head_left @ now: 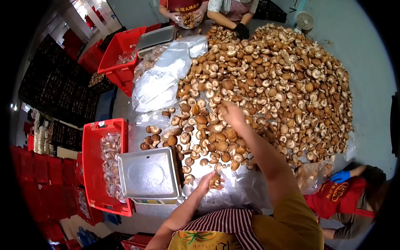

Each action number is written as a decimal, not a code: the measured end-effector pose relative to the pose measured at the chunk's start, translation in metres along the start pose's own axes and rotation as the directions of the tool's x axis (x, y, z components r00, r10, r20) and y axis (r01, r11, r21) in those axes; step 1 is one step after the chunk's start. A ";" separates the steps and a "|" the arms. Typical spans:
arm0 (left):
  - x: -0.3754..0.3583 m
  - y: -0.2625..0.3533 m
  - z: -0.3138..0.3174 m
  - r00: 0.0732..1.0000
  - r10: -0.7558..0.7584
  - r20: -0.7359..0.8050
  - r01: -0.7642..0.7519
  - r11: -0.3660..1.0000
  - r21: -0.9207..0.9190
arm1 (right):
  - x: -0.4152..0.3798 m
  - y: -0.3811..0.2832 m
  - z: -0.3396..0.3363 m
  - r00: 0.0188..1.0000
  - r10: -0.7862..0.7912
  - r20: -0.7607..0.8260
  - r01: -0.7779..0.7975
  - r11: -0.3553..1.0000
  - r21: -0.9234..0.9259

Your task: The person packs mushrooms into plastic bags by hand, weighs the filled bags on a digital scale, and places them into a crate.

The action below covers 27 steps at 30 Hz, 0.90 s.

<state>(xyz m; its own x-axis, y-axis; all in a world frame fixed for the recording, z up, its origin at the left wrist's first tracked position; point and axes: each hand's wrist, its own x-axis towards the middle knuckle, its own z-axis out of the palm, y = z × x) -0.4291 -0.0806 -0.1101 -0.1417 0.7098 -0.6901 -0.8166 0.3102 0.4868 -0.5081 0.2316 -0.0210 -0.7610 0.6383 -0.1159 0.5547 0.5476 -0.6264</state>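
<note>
Close to my body, my left hand [205, 184] is curled around a few brown shiitake mushrooms [215, 181]. My right hand [229, 113] reaches out to the near-left side of the big mushroom heap [287, 83], its fingers bent down and closed at a mushroom there; the fingertips are partly hidden. Between my hands, loose mushrooms [221, 141] lie scattered on the metal table, some cap up and some stem up. Clear plastic bags [237, 187] lie flat under and beside my left hand.
Left of me stands a scale with a metal pan [148, 173], beside a red crate [89, 166] holding filled bags [111, 166]. More plastic bags [160, 83], a second scale [156, 37] and another red crate [110, 62] are farther off. Co-workers stand across the table and at right, one wearing a blue glove [340, 176].
</note>
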 end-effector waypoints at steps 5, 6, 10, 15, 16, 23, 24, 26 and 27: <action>-0.003 0.004 0.004 1.000 -0.020 -0.005 0.020 1.000 0.022 | -0.031 0.035 -0.035 0.987 0.124 0.105 -0.152 0.928 0.340; -0.003 0.004 0.002 1.000 -0.019 0.003 0.019 0.999 0.029 | -0.046 0.026 -0.055 0.985 0.129 0.113 -0.161 0.926 0.341; -0.002 0.001 0.002 1.000 -0.018 0.008 0.018 1.000 0.020 | -0.067 0.077 -0.044 0.972 -0.017 -0.234 0.057 0.985 0.165; 0.000 -0.001 0.001 1.000 0.002 -0.005 -0.001 0.999 0.035 | -0.136 0.054 -0.018 0.997 -0.036 -0.061 0.028 0.992 -0.122; 0.001 -0.001 0.000 1.000 -0.003 -0.006 0.003 1.000 0.029 | -0.150 0.023 -0.026 0.985 0.149 0.082 -0.151 0.988 0.018; 0.004 -0.018 -0.009 0.994 0.084 -0.066 -0.099 0.958 -0.269 | -0.194 0.028 -0.012 0.979 0.016 -0.203 0.086 0.872 0.481; -0.008 -0.010 0.003 0.987 0.060 -0.148 -0.108 0.933 -0.344 | -0.207 0.028 -0.009 0.999 0.052 -0.015 -0.028 0.725 0.688; -0.036 0.010 0.026 0.966 0.107 -0.237 -0.192 0.908 -0.371 | -0.246 0.008 -0.036 0.938 0.102 0.333 -0.335 0.524 0.783; -0.052 0.021 0.040 0.953 0.169 -0.252 -0.251 0.905 -0.344 | -0.262 0.010 -0.029 0.942 0.036 0.335 -0.315 0.441 0.840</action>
<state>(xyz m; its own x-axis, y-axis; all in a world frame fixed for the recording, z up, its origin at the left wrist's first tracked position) -0.4162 -0.0859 -0.0428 -0.4137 0.5696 -0.7102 -0.8957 -0.1150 0.4295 -0.2935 0.0858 0.0256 -0.8092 0.4398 -0.3896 0.2018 -0.4147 -0.8873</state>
